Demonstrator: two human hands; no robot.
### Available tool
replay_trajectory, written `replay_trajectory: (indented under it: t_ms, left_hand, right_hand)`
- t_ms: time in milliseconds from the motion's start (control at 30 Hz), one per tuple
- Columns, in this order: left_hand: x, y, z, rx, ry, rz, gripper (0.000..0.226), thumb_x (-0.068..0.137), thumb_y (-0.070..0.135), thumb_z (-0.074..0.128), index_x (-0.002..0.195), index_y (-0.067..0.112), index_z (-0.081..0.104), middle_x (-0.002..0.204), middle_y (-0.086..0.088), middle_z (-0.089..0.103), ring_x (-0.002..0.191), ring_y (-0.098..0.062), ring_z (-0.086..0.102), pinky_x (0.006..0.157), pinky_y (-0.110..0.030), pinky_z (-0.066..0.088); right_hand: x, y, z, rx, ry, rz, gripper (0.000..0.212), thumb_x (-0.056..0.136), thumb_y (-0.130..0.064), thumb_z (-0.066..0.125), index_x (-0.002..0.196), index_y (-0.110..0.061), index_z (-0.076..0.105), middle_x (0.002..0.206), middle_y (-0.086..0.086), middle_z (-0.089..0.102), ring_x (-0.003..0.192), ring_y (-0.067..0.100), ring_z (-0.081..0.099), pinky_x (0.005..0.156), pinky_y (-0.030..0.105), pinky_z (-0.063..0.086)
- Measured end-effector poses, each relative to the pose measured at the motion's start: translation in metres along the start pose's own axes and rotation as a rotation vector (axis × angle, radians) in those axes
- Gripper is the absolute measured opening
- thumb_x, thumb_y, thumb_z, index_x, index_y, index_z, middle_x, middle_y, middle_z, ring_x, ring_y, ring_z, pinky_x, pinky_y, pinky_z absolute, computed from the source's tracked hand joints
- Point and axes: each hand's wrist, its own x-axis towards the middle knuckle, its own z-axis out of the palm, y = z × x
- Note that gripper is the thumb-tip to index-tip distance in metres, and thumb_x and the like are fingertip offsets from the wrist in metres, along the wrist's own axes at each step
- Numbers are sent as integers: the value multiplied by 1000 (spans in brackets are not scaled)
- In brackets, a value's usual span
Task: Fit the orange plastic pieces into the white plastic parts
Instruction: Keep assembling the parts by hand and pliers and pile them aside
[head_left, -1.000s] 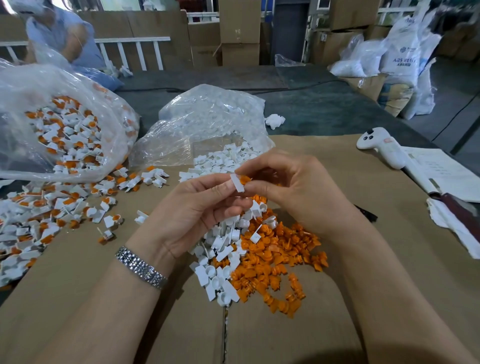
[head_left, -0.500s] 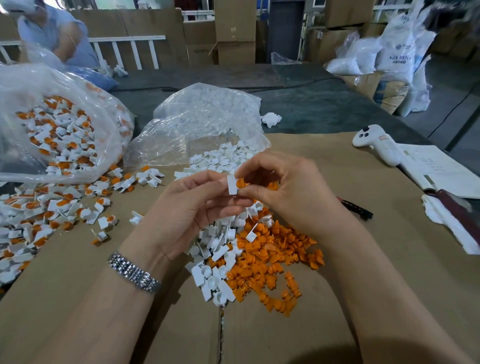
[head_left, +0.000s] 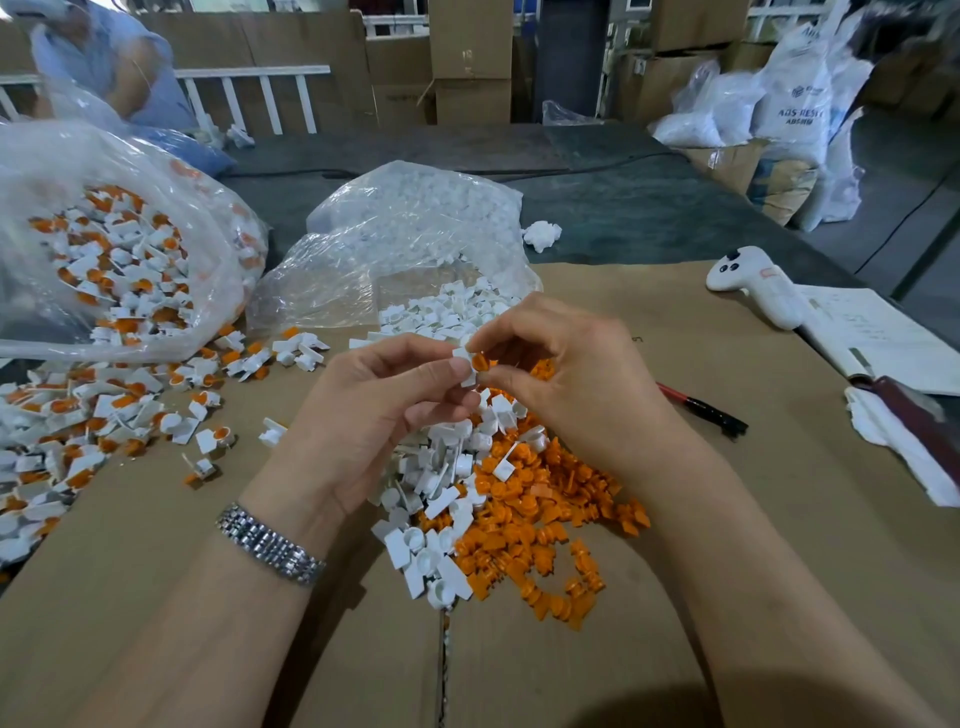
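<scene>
1. Cardboard (head_left: 727, 519) covered the lower frame, with a loose pile (head_left: 498, 499) of white and orange bits at centre.
2. Left hand (head_left: 374, 415) pinched a white part (head_left: 464, 364) at mid-frame.
3. Right hand (head_left: 566, 384) pinched an orange piece (head_left: 480, 361) against it.

Flat brown corrugated cardboard (head_left: 727, 519) covers the near table, with a dark grey table surface (head_left: 623, 208) beyond it. Stacked brown cardboard boxes (head_left: 470, 57) line the back wall beside a white slatted railing (head_left: 260, 98). White woven sacks (head_left: 795, 104) sit at far right.
</scene>
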Motion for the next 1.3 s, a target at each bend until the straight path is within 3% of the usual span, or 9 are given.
replay_trajectory:
  t_ms: [167,333,400,500,700,933,1033,1100,1300]
  left_hand:
    - [1,-3,2,45,33,28,31,70,9,81,94,-6,71,83,-18,74,66,-23,71,64,-25,60]
    - [2,-1,2,22,67,31,28,53,22,90,77,13,80,79,-13,74,66,-22,71,62,-23,57]
    - [2,-1,1,25,61,27,25,52,25,90,74,17,81,78,-10,75,66,-22,72,61,-21,57]
    - [2,0,-1,25,47,23,24,55,25,90,76,17,81,79,-11,75,70,-22,73,62,-21,57]
    - [1,1,-2,15,40,24,27,54,25,90,77,16,81,83,-12,77,71,-22,74,62,-22,58]
    - [3,1,-4,-46,78,29,22,65,15,85,85,8,79,86,-14,76,72,-20,72,65,-23,58]
    - [3,1,-4,-68,86,41,25,72,12,81,94,2,74,92,-15,75,73,-20,71,66,-23,58]
    - [2,2,-3,-92,84,47,19,74,11,80,91,4,76,92,-16,74,73,-20,71,66,-23,58]
    - [2,3,-2,-103,85,74,11,77,8,79,87,6,74,82,-11,72,70,-18,70,64,-22,57]
  right_hand:
    - [0,-2,3,-21,-29,1,19,88,-12,77,106,-16,73,101,-4,66,88,6,64,84,21,53]
    - [3,15,-6,-90,3,188,33,91,-26,74,123,-26,65,108,-11,64,94,-1,61,80,8,47]
    - [1,31,-13,-267,45,382,39,94,-37,68,128,-21,60,116,-2,61,105,11,60,87,21,48]
    - [-4,50,-20,-535,-138,729,48,90,-54,65,113,-13,58,117,13,58,111,33,55,91,46,48]
    - [-6,51,-16,-577,-189,758,35,90,-43,65,97,-9,60,95,11,56,97,34,57,81,45,50]
    - [-2,31,-41,-151,-32,675,9,95,-25,59,93,-19,64,74,1,64,62,13,59,53,28,42]
    - [-2,13,-48,198,-197,652,15,100,-22,57,104,-12,69,81,7,73,73,20,74,76,38,62]
    - [-4,2,-45,344,-374,633,23,101,-25,56,107,-6,67,89,10,75,83,29,74,85,47,61]
    - [-7,-18,-27,331,-492,553,31,104,-31,53,102,-3,65,92,13,74,90,33,72,89,51,56]
